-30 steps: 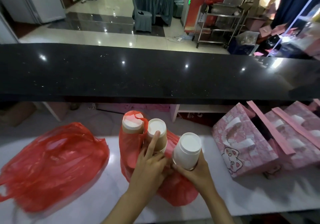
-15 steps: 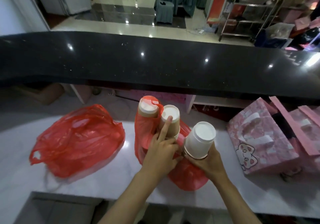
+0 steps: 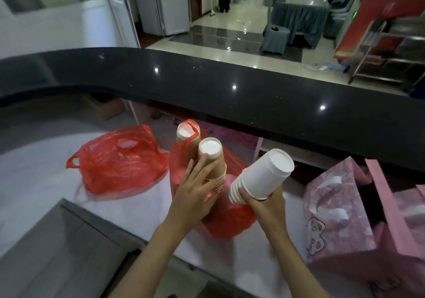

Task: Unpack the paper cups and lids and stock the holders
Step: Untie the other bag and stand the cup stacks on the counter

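A red plastic bag (image 3: 230, 219) stands on the white counter (image 3: 46, 173) at the centre. Two stacks of brown paper cups rise from it, bottoms up: a rear stack (image 3: 187, 136) still under a bag handle, and a nearer stack (image 3: 212, 157). My left hand (image 3: 195, 196) wraps around the nearer brown stack low down. My right hand (image 3: 264, 205) grips a stack of white paper cups (image 3: 262, 173), tilted up and to the right, above the bag's right side. No lids or holders are visible.
A second, crumpled red bag (image 3: 119, 162) lies to the left. Pink printed boxes (image 3: 340, 212) crowd the counter's right end. A raised black bar top (image 3: 230, 86) runs across behind. A grey metal surface (image 3: 62, 251) sits at lower left.
My right hand has raised the white cup stack higher and tilted it to the right, showing more cup rims. My left hand stays on the nearer brown stack. The camera has swung left.
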Available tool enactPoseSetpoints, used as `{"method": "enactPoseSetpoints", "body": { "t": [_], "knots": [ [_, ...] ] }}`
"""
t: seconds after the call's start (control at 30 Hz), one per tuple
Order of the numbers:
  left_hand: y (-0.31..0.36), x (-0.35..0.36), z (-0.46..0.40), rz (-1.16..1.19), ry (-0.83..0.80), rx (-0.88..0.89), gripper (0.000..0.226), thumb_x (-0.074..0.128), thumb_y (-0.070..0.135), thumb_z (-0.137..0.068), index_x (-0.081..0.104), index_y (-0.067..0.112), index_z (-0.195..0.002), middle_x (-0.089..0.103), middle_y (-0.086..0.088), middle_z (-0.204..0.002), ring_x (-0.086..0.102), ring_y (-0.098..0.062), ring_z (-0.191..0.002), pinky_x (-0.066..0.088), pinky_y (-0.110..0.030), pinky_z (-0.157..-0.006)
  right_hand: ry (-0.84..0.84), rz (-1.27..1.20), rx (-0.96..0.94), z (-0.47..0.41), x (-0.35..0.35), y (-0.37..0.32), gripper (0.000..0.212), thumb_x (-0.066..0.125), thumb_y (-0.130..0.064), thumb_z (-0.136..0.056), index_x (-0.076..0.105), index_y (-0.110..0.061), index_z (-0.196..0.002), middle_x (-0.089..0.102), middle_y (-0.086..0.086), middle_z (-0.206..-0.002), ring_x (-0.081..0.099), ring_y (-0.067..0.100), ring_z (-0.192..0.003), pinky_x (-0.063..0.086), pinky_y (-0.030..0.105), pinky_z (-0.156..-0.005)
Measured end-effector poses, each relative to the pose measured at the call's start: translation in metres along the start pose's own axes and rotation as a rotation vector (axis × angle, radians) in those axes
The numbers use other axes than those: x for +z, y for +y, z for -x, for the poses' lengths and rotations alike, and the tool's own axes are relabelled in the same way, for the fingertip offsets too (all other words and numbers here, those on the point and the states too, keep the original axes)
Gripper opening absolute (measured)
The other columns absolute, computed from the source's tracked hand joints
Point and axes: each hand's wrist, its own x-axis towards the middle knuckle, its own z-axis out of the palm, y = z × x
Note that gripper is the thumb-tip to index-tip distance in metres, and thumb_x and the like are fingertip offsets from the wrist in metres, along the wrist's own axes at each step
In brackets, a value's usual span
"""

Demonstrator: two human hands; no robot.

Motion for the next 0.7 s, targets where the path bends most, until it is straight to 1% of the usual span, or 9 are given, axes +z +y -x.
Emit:
{"method": "enactPoseSetpoints", "body": {
  "t": [0.07,0.13,0.27,0.33,0.47,0.53,0.6,0.63,0.7],
  "knots": [
    [0.013,0.004,0.007,0.033,0.004,-0.078,0.025,0.069,0.011,-0.094,0.076,0.017,-0.117,0.061,-0.004,-0.144,0.043,-0.026,-0.149,0.031,-0.058,-0.123,-0.002,-0.037,-0.028,-0.001,-0.006,-0.004,0.086,0.098,-0.039,-0.061,0.051,-0.026,-0.131,0.069,-0.009,-0.118,0.066,0.001,-0.103,0.053,0.025,-0.083],
    [0.029,0.003,0.011,0.169,-0.021,-0.274,0.033,0.056,0.013,-0.099,0.071,0.022,-0.128,0.062,0.002,-0.143,0.053,-0.015,-0.139,0.042,-0.052,-0.118,-0.007,-0.069,-0.049,-0.003,-0.011,-0.007,0.089,0.097,-0.044,-0.059,0.051,-0.025,-0.133,0.069,-0.010,-0.120,0.067,0.002,-0.106,0.057,0.032,-0.087],
    [0.051,-0.002,0.016,0.349,-0.008,-0.369,0.048,0.043,-0.006,-0.098,0.066,0.015,-0.135,0.058,0.004,-0.144,0.050,-0.009,-0.140,0.037,-0.026,-0.119,-0.034,-0.144,-0.100,-0.008,-0.021,-0.013,0.094,0.099,-0.049,-0.059,0.053,-0.023,-0.137,0.069,-0.008,-0.127,0.069,0.011,-0.111,0.061,0.039,-0.091],
    [0.055,-0.001,0.015,0.418,0.084,-0.460,0.043,0.051,-0.008,-0.099,0.067,0.016,-0.130,0.063,0.009,-0.135,0.056,-0.010,-0.132,0.042,-0.027,-0.114,-0.052,-0.163,-0.147,-0.011,-0.027,-0.021,0.096,0.095,-0.058,-0.057,0.054,-0.020,-0.136,0.070,-0.005,-0.127,0.069,0.011,-0.112,0.062,0.035,-0.091],
    [0.065,0.000,0.003,0.638,0.151,-0.736,0.031,0.067,0.022,-0.100,0.063,0.034,-0.128,0.067,0.015,-0.128,0.062,-0.004,-0.124,0.049,-0.031,-0.106,-0.058,-0.276,-0.221,-0.017,-0.040,-0.042,0.094,0.095,-0.055,-0.058,0.058,-0.015,-0.135,0.071,0.000,-0.126,0.070,0.019,-0.112,0.063,0.038,-0.087],
    [0.066,0.000,-0.005,0.730,0.157,-0.835,0.034,0.070,0.017,-0.099,0.061,0.035,-0.126,0.068,0.009,-0.130,0.064,-0.003,-0.121,0.053,-0.033,-0.105,-0.066,-0.368,-0.225,-0.019,-0.044,-0.050,0.089,0.095,-0.047,-0.059,0.059,-0.015,-0.133,0.072,0.000,-0.123,0.071,0.022,-0.112,0.064,0.040,-0.086],
    [0.067,0.002,-0.009,0.801,0.178,-0.890,0.035,0.071,0.016,-0.097,0.060,0.035,-0.124,0.068,0.006,-0.131,0.064,-0.011,-0.124,0.054,-0.037,-0.106,-0.070,-0.495,-0.193,-0.019,-0.046,-0.057,0.089,0.096,-0.041,-0.058,0.058,-0.013,-0.134,0.072,0.003,-0.123,0.070,0.027,-0.114,0.063,0.047,-0.089],
    [0.071,0.002,-0.010,0.838,0.191,-0.911,0.035,0.075,0.025,-0.095,0.061,0.035,-0.125,0.068,0.007,-0.131,0.064,-0.015,-0.125,0.053,-0.041,-0.107,-0.073,-0.572,-0.169,-0.020,-0.045,-0.061,0.094,0.097,-0.042,-0.058,0.056,-0.011,-0.136,0.071,0.006,-0.125,0.070,0.031,-0.116,0.061,0.051,-0.092],
    [0.080,-0.002,-0.014,1.008,0.228,-0.939,0.054,0.078,0.048,-0.085,0.061,0.034,-0.134,0.069,0.005,-0.135,0.063,-0.020,-0.128,0.050,-0.052,-0.110,-0.096,-0.744,-0.093,-0.020,-0.043,-0.070,0.100,0.100,-0.042,-0.056,0.053,-0.013,-0.139,0.069,0.010,-0.127,0.067,0.037,-0.120,0.059,0.055,-0.095]
  ]
}}
